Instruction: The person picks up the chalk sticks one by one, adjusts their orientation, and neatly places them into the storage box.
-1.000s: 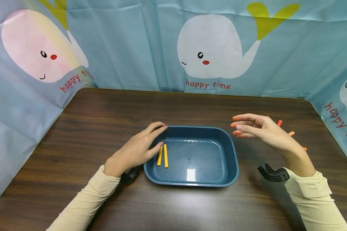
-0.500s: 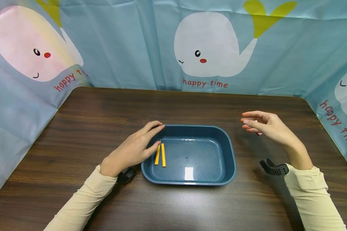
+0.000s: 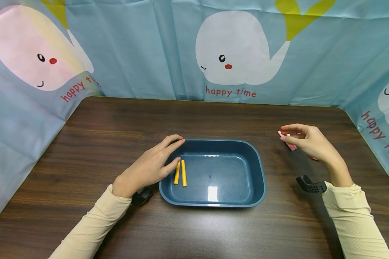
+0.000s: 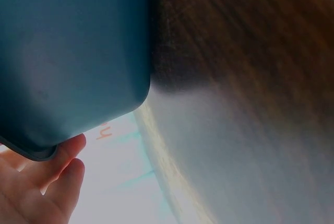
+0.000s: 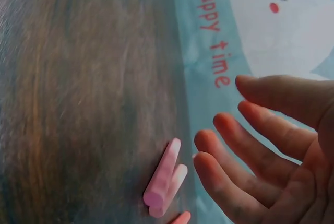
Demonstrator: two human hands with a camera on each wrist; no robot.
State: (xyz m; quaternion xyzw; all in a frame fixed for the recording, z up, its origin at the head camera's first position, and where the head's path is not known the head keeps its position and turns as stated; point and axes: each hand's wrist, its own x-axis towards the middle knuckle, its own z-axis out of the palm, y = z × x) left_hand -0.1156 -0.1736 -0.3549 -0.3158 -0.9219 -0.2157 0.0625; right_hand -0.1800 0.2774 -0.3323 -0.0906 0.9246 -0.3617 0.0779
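Pink sticks at lower centre of the right wrist view, partly hidden by the right hand in the head view: parted, loosely bent fingers, nothing held. Left of centre, left hand curved over the rim of the blue tray, the thumb hiding the top of one yellow stick. Red "happy time" on the cloth backdrop. Glossy, round-cornered tray; wood-grained table.

Two sticks in tray; more sticks to right.
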